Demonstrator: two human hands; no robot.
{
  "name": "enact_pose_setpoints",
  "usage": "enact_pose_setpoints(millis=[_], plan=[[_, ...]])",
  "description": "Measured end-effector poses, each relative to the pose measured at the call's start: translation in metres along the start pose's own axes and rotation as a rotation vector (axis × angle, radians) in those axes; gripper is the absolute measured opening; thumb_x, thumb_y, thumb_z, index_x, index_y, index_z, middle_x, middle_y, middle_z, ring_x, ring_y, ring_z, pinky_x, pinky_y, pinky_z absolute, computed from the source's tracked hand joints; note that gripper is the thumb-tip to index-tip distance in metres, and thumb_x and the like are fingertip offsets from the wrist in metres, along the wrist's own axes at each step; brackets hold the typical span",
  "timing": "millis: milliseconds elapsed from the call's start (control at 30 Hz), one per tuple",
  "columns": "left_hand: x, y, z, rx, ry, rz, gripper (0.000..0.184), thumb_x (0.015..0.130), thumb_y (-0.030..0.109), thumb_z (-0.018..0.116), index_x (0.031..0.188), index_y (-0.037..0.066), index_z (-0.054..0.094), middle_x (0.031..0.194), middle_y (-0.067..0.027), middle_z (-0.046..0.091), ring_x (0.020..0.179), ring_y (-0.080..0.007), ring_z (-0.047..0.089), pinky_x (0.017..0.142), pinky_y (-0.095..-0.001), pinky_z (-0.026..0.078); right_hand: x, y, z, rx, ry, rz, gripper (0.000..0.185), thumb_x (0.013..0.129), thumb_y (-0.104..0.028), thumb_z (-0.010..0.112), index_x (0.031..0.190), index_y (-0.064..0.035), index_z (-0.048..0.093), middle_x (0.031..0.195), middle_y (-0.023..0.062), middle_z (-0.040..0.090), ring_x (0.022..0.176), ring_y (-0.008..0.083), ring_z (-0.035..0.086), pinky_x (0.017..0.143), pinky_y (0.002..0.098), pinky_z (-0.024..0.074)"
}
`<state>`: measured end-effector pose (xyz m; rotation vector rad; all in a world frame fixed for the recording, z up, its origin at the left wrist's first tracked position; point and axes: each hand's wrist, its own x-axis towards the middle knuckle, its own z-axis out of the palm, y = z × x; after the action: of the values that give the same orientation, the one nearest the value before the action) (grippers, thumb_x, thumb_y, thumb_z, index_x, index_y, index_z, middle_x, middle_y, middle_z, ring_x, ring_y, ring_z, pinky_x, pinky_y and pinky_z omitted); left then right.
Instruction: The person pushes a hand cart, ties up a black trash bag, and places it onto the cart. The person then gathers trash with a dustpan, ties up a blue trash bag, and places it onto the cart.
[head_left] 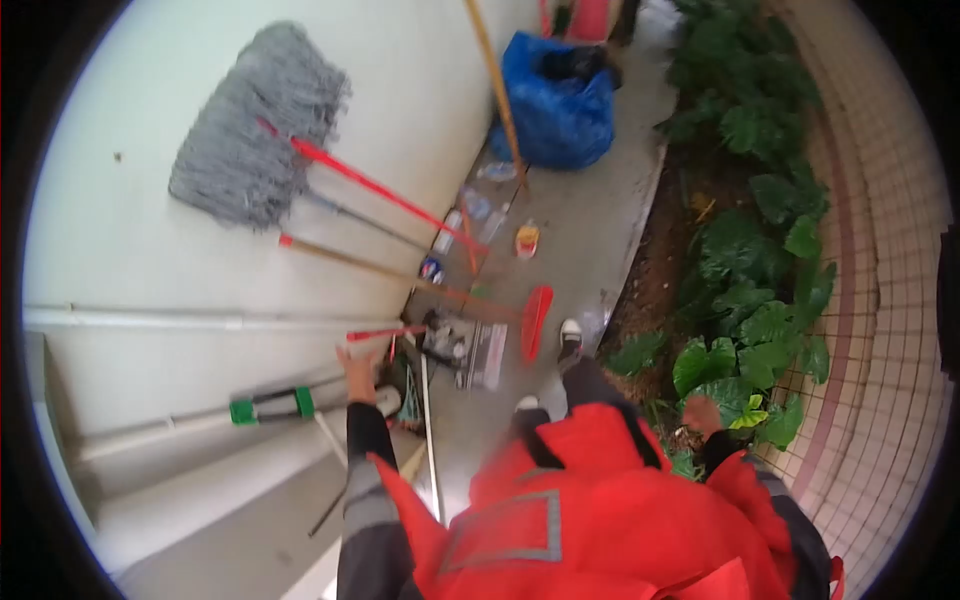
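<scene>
My left hand [358, 374] reaches toward the wall with its fingers apart and nothing in it. Just beyond its fingertips is a short red handle [385, 332]; I cannot tell if they touch. A green and black tool head [272, 406] lies to the left of this hand. Farther up, a grey string mop [262, 130] leans head-up on the wall, beside a red pole [370, 187] and a wooden pole [350, 262]. My right hand [703, 415] hangs low by the leafy plants [745, 365], its fingers too blurred to read.
On the walkway stand a blue bag [557, 110] and a red and yellow tub [527, 239]. A red, elongated piece [537, 323] is near my shoe [570, 335]. Plastic containers [475, 205] line the wall. A white pipe [230, 320] runs along it. A tiled surface [870, 300] borders the plants.
</scene>
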<state>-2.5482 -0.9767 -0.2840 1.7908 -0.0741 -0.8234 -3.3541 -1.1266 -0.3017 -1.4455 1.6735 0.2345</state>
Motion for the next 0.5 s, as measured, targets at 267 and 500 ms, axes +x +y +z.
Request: enact_pose_setpoints(millis=[267,500], plan=[[-0.020,0.041,0.070,0.007,-0.070,0.125,0.057,0.079,0.000,0.061,0.131,0.010,0.040,0.108,-0.0038,0.052,0.097,-0.0165,0.052,0.085,-0.0297,0.041,0.048,-0.188,-0.112,0.416,-0.025,0.076,0.034,0.087,-0.017,0.050,0.118,-0.0021,0.051,0.086,0.0056,0.061,0.068,0.0145,0.062,0.057,0.0266,0.0465],[-0.026,-0.011,0.077,0.241,-0.161,0.381,0.007,0.082,0.009,0.064,0.084,0.006,0.059,0.085,0.0011,0.056,0.080,-0.0092,0.051,0.078,-0.0237,0.041,0.032,-0.187,-0.066,0.020,-0.279,-0.004,0.035,0.083,-0.017,0.054,0.113,-0.0008,0.057,0.083,0.0095,0.065,0.072,0.0168,0.063,0.065,0.0310,0.0485]])
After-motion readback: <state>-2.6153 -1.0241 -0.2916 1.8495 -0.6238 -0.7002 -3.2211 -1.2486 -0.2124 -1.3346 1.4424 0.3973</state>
